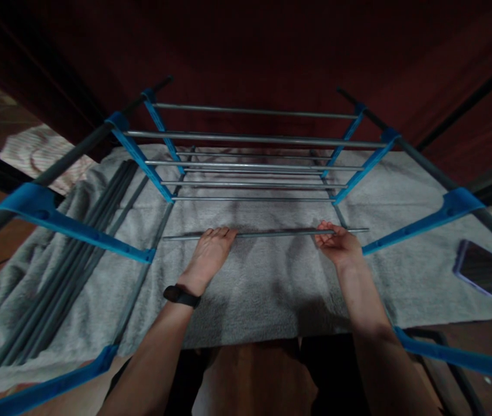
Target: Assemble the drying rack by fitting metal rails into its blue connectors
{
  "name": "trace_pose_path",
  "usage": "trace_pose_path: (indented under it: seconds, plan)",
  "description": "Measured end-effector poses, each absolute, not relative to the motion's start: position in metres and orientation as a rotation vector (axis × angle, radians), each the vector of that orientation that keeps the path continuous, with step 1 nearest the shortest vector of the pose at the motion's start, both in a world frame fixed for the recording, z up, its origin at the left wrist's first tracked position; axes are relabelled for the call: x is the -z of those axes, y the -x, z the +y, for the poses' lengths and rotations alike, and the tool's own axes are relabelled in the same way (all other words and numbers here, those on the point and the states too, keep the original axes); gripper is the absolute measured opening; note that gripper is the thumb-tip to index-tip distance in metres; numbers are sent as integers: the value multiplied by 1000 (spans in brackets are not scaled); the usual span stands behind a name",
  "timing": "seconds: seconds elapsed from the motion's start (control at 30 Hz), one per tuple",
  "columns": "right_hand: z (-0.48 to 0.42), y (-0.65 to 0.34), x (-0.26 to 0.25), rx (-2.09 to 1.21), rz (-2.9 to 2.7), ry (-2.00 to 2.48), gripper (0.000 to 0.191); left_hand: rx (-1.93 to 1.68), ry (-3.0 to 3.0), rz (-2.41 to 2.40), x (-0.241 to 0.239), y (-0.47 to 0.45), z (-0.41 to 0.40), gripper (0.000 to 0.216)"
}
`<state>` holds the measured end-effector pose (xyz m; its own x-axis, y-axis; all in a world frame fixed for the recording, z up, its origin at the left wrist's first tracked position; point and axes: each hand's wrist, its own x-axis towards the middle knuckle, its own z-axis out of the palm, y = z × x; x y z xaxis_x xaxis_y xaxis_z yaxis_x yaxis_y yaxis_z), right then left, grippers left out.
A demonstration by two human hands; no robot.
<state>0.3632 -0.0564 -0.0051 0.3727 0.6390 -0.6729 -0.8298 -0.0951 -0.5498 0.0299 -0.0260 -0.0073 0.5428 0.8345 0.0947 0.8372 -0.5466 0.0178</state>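
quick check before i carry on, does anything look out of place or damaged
Nothing looks spilled or broken, and the held rod looks straight. A phone lies on the grey blanket at the right, odd beside the rack. The blanket is also rumpled on the left, by the loose rods.
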Motion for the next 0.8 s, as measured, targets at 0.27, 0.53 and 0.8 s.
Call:
trace_pose_path:
  seconds: [0.27,0.53,0.8]
  plan:
    - [-57,-347,17,-1344,80,1083,23,96,2726,-1542,8,-31,-28,38]
    - [-56,-348,16,-1288,94,1157,19,42,2705,-1618,2,-31,-29,44]
    - [-55,-349,14,-1277,103,1149,16,-19,2696,-1629,3,-32,-29,42]
